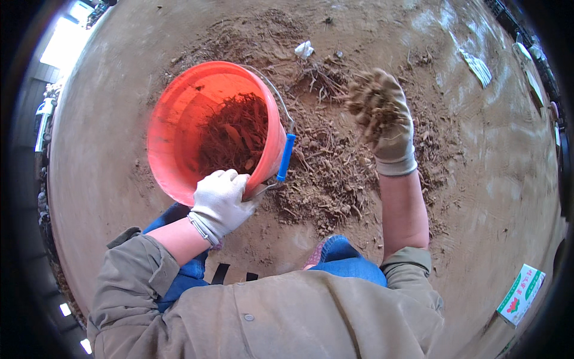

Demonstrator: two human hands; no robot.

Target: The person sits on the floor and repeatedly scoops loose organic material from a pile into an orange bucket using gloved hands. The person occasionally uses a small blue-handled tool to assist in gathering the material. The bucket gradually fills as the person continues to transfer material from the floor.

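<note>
A red plastic bucket [179,105] stands tilted on the ground, with dark reddish roots [237,134] piled inside. My left hand [224,195], in a whitish knit glove, grips the bucket's near rim. The wire bail with its blue grip [286,157] hangs along the right side. My right hand [381,116] wears a glove caked with brown soil and is right of the bucket, above the dirt. Its fingers look curled and blurred, and soil and glove blend, so I cannot make out whether it holds anything. Below and left of it spreads a heap of roots and soil clods [332,179].
A clump of thin roots [325,80] and a white scrap [304,50] lie beyond the heap. A striped white piece [476,67] is at the upper right. At the lower right sits a printed carton [521,295]. My denim-covered knees [350,264] are close to the heap.
</note>
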